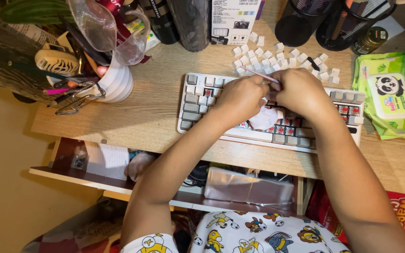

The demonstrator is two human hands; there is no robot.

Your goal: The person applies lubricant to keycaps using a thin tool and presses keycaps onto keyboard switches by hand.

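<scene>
Your left hand (240, 97) and right hand (297, 92) are both pinching a thin pink stick (258, 74) over the half-stripped keyboard (198, 100).

Warm, fairly dim indoor light from above. Soft shadows under the hands (268, 96) on the keyboard (198, 100). Deep shade in the drawer (99, 161) below the desk (132, 117). Mild glare on the wipes pack (390, 93). Slight bending at the edges; focus mostly sharp.

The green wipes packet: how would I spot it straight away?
Start at the pale keyboard with missing keycaps on the wooden desk. Just past its right end lies the flat green plastic wipes packet. Alone there, its white lid shows a cartoon panda.
</scene>
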